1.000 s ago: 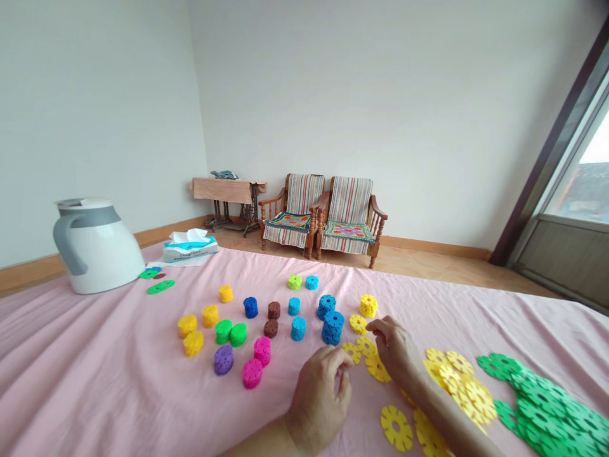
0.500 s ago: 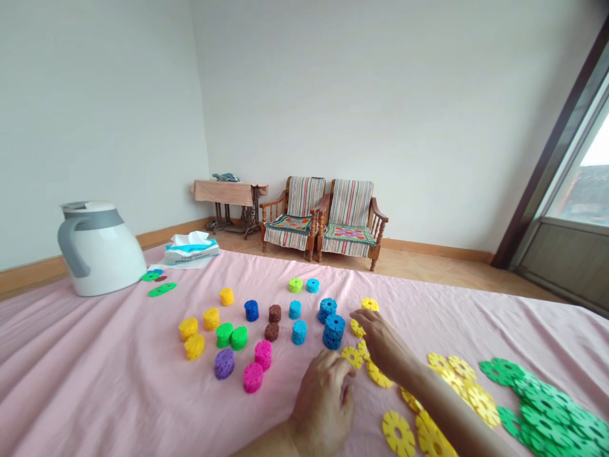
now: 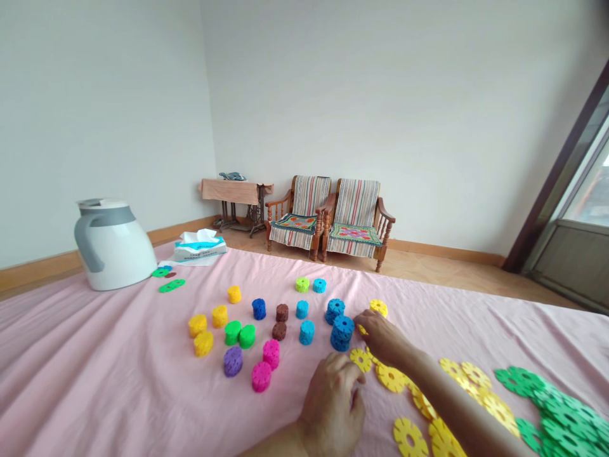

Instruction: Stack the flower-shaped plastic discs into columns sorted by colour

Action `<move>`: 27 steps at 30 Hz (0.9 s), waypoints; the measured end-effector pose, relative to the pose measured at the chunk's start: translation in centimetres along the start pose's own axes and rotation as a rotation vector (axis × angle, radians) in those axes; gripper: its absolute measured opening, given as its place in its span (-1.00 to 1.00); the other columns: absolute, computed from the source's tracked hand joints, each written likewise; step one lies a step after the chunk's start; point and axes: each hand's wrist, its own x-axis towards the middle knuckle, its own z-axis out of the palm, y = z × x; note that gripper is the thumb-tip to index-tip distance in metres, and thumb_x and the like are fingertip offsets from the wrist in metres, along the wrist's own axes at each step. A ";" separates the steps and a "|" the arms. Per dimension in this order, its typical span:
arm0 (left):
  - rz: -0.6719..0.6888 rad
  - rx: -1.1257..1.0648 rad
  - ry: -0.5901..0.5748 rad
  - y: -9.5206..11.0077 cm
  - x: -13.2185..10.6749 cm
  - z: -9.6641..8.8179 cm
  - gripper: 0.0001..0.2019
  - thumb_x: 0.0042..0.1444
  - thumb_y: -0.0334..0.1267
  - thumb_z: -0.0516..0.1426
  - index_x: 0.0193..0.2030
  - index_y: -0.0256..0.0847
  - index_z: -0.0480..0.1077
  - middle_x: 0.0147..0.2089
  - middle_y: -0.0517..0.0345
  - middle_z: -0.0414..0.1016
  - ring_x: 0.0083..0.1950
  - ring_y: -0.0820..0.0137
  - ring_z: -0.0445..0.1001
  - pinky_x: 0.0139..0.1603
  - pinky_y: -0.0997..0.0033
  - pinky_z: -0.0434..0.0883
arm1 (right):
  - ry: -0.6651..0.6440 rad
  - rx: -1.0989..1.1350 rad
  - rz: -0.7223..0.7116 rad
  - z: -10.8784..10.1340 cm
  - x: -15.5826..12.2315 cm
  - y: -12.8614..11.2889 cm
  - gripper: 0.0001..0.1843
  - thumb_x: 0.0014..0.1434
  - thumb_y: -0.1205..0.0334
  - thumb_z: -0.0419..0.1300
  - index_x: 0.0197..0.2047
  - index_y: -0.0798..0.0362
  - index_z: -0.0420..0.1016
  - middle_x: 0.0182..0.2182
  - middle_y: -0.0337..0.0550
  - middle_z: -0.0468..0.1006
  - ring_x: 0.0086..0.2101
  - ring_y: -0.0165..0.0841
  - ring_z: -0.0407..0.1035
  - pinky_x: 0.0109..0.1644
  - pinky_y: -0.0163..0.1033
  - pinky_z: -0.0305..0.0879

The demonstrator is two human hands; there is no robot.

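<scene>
My right hand (image 3: 384, 341) reaches forward over the pink cloth (image 3: 95, 368), its fingertips pinched on a yellow flower-shaped disc (image 3: 363, 329) right beside a blue stack of discs (image 3: 342, 332). A short yellow stack (image 3: 379, 307) stands just behind the fingers. My left hand (image 3: 333, 400) rests nearer to me with fingers curled; what they hold, if anything, is hidden. Its fingertips are close to a loose yellow disc (image 3: 361, 360). More yellow discs (image 3: 392, 377) lie flat by my right wrist.
Several small coloured stacks (image 3: 247, 336) stand in rows at the middle. A yellow disc pile (image 3: 476, 381) and a green disc pile (image 3: 561, 412) lie at the right. A white kettle (image 3: 114, 244), a tissue pack (image 3: 200, 245) and green pieces (image 3: 172, 285) sit at the far left.
My right hand has slid forward and left from the flat yellow discs onto the single disc beside the blue stack. My left hand has barely moved. The view shifted slightly left.
</scene>
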 end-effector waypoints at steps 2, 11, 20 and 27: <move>-0.001 0.001 0.002 -0.1 0.1 0.0 -0.70 -0.19 -0.60 0.00 -0.32 -0.22 0.35 -0.23 0.08 0.38 -0.12 0.28 0.31 -0.08 0.31 0.26 | 0.005 0.004 0.029 0.0 0.1 0.0 -0.72 0.04 0.49 0.05 -0.21 0.11 0.47 -0.21 0.02 0.48 -0.12 -0.29 0.32 -0.06 -0.29 0.14; -0.003 -0.005 -0.004 0.2 0.0 -0.2 -0.68 -0.18 -0.61 -0.01 -0.29 -0.22 0.35 -0.22 0.07 0.38 -0.11 0.27 0.31 -0.06 0.30 0.26 | 0.121 0.075 0.022 -0.1 -0.9 0.0 -0.68 0.03 0.50 0.04 -0.15 0.14 0.45 -0.19 0.04 0.47 -0.13 -0.27 0.33 -0.05 -0.24 0.19; -0.080 0.038 0.028 0.3 0.2 -0.3 -0.68 -0.32 -0.67 -0.08 -0.45 -0.20 0.25 -0.30 0.13 0.36 -0.16 0.31 0.33 -0.17 0.37 0.28 | 0.102 0.142 0.001 0.0 -5.8 -2.4 -0.62 0.03 0.37 0.10 -0.05 -0.05 0.44 -0.15 -0.05 0.47 -0.09 -0.21 0.28 -0.01 -0.13 0.14; -0.074 0.029 0.034 0.3 0.4 -0.4 -0.68 -0.26 -0.67 -0.09 -0.44 -0.20 0.27 -0.31 0.15 0.37 -0.17 0.33 0.33 -0.19 0.40 0.26 | 0.057 0.124 0.004 -0.4 -5.6 -2.8 -0.67 0.02 0.36 0.06 -0.12 -0.05 0.43 -0.15 -0.08 0.41 -0.11 -0.23 0.24 -0.02 -0.11 0.08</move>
